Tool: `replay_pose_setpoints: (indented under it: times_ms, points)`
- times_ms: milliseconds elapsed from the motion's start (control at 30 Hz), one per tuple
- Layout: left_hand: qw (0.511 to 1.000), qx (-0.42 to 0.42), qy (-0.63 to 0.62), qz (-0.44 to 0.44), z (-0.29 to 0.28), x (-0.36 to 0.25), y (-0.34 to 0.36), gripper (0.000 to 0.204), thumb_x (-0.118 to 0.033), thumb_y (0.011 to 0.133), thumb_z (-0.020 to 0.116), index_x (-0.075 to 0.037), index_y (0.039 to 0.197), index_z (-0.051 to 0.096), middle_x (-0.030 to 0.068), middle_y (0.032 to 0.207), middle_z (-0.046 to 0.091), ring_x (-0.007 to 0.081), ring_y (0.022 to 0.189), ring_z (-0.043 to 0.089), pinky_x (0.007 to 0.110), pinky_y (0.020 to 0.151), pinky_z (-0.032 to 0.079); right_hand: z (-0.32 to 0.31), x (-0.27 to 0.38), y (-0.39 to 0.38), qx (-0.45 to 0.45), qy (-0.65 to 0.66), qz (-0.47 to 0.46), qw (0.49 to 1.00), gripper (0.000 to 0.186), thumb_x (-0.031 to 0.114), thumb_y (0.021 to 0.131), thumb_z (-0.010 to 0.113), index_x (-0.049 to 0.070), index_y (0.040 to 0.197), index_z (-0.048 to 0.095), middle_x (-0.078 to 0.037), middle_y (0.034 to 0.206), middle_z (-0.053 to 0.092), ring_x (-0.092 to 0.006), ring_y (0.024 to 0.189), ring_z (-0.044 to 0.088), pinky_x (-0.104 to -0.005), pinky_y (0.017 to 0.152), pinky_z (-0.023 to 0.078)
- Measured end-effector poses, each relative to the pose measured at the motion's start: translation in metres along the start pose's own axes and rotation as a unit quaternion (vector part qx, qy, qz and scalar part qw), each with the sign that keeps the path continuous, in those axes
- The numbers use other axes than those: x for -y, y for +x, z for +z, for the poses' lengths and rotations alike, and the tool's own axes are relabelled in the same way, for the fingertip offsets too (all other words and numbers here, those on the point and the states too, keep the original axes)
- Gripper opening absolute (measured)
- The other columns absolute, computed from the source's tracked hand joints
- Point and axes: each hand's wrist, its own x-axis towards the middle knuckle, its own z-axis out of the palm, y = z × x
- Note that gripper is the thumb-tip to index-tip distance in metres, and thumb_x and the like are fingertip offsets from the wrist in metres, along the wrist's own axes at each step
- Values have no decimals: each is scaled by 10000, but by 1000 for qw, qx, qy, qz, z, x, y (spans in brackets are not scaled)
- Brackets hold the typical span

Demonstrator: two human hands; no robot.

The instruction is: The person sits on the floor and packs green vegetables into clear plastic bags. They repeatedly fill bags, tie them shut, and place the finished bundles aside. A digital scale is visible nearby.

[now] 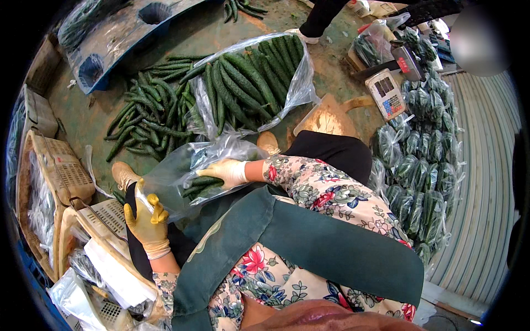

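Our right hand (225, 172) lies over cucumbers (200, 188) in the clear bag (170, 170) by our lap, its fingers bent, apparently to steady them; grip unclear. Our left hand (147, 219) has half-curled fingers beside the bag; we cannot tell its hold.

The held bag (165, 179) is presenting thin, clear, glossy plastic film. The cucumbers (243, 83) are exhibiting rough, bumpy skin with a low sheen. The left glove (146, 225) and right glove (232, 172) are showing a smooth coating at the fingers. The apron (331, 231) is displaying smooth, matt cloth; the sleeve (331, 190) is displaying printed cloth. The crate (63, 165) is showing matt, perforated plastic. The ribbed panel (475, 182) is presenting dull, metal-like sheet.
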Motion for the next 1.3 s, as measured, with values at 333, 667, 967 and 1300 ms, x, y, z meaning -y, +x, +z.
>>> replay_pose_setpoints:
  times_ms: [333, 667, 967, 1300]
  points:
    - [946, -148, 282, -64, 1, -8, -33, 531, -420, 1015, 403, -105, 1443, 424, 117, 813, 621, 111, 476, 440, 209, 396, 314, -87, -63, -54, 187, -174, 328, 909, 473, 424, 700, 734, 71, 1014, 750, -183, 910, 720, -297, 786, 693, -412, 683, 556]
    - [962, -8, 272, -21, 112, 5, -97, 783, -496, 921, 510, -13, 1502, 305, 132, 775, 607, 63, 441, 347, 180, 378, 278, -155, 79, -169, -95, -196, 252, 943, 796, 82, 642, 744, 100, 1396, 490, -236, 1207, 612, -396, 1114, 591, -427, 986, 479]
    - [920, -148, 311, -184, 22, 36, -50, 536, -419, 973, 533, -74, 1376, 456, 162, 764, 660, 118, 441, 493, 247, 426, 453, -110, 26, -129, 80, -173, 259, 947, 629, 474, 707, 753, 38, 1148, 649, -195, 1096, 692, -341, 1013, 669, -414, 877, 525]
    - [940, -12, 231, -251, 21, 44, -29, 650, -450, 984, 476, 150, 1227, 545, 75, 628, 614, 83, 405, 443, 205, 385, 353, -147, 56, -54, 93, 212, 171, 958, 522, 138, 851, 729, -9, 1323, 563, -103, 1137, 688, -120, 996, 631, -269, 901, 501]
